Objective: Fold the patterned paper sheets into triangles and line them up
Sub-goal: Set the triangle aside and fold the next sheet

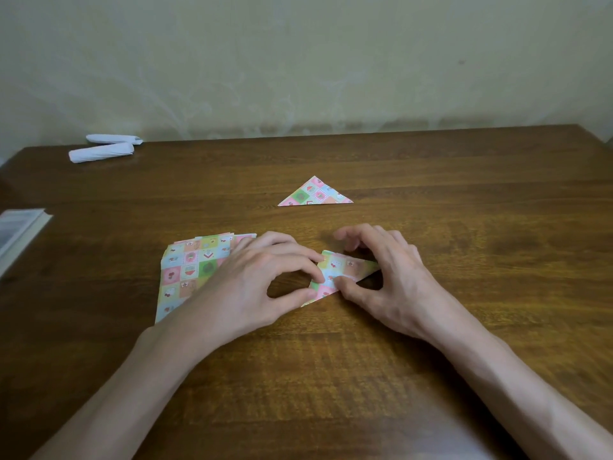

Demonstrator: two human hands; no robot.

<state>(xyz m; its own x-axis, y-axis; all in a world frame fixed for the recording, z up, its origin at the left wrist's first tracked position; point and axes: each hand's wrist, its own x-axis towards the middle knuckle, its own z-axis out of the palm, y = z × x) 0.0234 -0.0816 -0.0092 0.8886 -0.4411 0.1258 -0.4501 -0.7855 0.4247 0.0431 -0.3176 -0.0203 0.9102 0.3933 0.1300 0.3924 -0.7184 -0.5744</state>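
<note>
Wooden bench [464,227] carries a folded sheet [345,267] near its middle, pinched by the curled fingers of the left hand [252,280] and the right hand [388,277]. A finished triangle [315,194] lies beyond, and a paper stack [189,270] lies beside it to the left.

The scene is taken from a single wide-angle view worn at head height and directed forward and downward across the wooden table [464,227]. The frame is centred roughly on the folded patterned sheet [345,265], which is seen at close range between the left hand [252,280] and right hand [388,277]. Both forearms are shown entering from the lower corners. The table's far edge and the pale wall [298,61] are included at the top.
</note>
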